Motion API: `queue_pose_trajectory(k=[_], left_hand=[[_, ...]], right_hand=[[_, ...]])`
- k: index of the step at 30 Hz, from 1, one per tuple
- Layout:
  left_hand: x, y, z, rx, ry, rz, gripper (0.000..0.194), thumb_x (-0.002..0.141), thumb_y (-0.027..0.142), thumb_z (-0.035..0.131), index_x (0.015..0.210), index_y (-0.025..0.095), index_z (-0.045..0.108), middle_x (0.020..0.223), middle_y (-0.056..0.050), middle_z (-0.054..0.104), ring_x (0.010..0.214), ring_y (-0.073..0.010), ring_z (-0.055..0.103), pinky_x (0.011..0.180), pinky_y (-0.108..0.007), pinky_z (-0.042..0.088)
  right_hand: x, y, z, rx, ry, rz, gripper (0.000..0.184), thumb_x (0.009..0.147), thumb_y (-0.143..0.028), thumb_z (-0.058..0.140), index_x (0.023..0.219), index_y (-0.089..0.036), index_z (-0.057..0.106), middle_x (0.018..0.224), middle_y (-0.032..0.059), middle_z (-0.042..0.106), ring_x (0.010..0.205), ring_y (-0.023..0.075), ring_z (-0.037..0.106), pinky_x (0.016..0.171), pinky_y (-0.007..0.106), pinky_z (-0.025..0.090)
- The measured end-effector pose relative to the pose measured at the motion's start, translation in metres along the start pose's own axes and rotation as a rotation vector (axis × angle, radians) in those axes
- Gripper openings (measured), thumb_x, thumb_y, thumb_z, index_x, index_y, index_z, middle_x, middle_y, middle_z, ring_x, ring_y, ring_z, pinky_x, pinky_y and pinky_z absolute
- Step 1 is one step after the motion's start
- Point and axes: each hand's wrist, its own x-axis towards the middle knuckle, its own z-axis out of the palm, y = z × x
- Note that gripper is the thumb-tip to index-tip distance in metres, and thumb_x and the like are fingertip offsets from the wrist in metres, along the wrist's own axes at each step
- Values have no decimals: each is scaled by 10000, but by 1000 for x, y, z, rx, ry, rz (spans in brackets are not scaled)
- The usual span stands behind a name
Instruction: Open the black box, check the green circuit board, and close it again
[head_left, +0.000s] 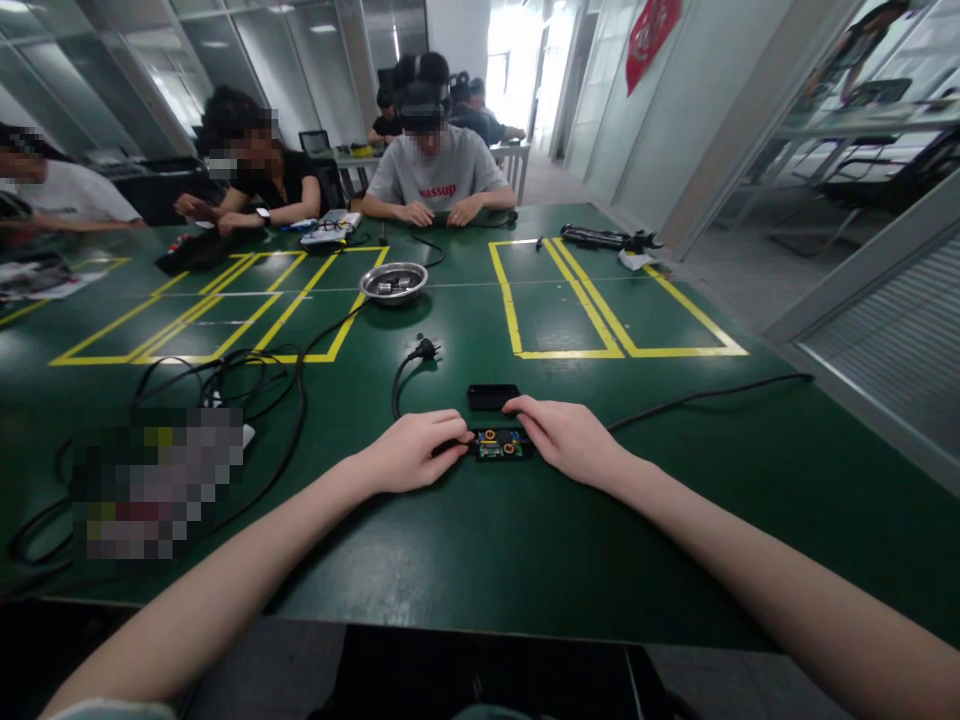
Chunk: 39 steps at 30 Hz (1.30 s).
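Observation:
In the middle of the near table lies an opened black power adapter [501, 449], its circuit board with two ring-shaped coils facing up. My left hand [416, 448] is closed at the adapter's left end, thumb and fingers pinching that edge. At the other end, my right hand [570, 438] has its fingers bent around the right edge, with the index finger reaching toward the loose cover. That black cover [493, 397] sits just beyond the adapter, hollow side up. A cable with a black plug [425, 349] curves out past my left hand. Another black cable [705, 398] runs off to the right.
A metal bowl [393, 283] with small metal parts stands farther back. Coiled black cables [225, 375] and a blurred object [161, 485] occupy the left. Yellow tape [566, 354] marks the green table. A tripod-like black tool [611, 238] lies far right. A co-worker [439, 165] sits opposite.

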Motion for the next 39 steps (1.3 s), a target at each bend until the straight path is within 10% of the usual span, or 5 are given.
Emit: queue_pose_trajectory(k=[12, 24, 31, 39], left_hand=[[1, 2, 0, 143, 26, 42, 199, 1039, 228, 477, 917, 190, 629, 917, -43, 645, 797, -163, 621, 707, -259, 474], [11, -11, 2, 309, 139, 49, 226, 1060, 234, 455, 967, 181, 655, 1012, -83, 675, 927, -212, 628, 814, -325, 522], [7, -10, 4, 189, 160, 24, 188, 949, 316, 666, 1083, 187, 643, 1381, -177, 610, 1258, -315, 595, 1053, -496, 516], [10, -15, 14, 119, 207, -98, 589, 879, 372, 765, 1377, 186, 511, 1420, -181, 630, 1327, -344, 599, 1137, -551, 463]], right_hand=[[9, -5, -5, -40, 12, 60, 264, 986, -195, 485, 1219, -216, 607, 670, -10, 683, 602, 195, 654, 606, 275, 382], [20, 2, -4, -69, 89, 189, 306, 992, -240, 516, 1267, -209, 648, 772, 27, 718, 691, 213, 689, 629, 281, 425], [21, 17, 11, -32, 210, 15, 353, 1004, -228, 485, 1303, -186, 669, 1283, 153, 667, 1140, 302, 626, 969, 463, 529], [18, 18, 6, 375, 204, 9, 205, 937, -188, 568, 1128, -188, 642, 1058, 91, 734, 962, 233, 684, 869, 410, 574]])
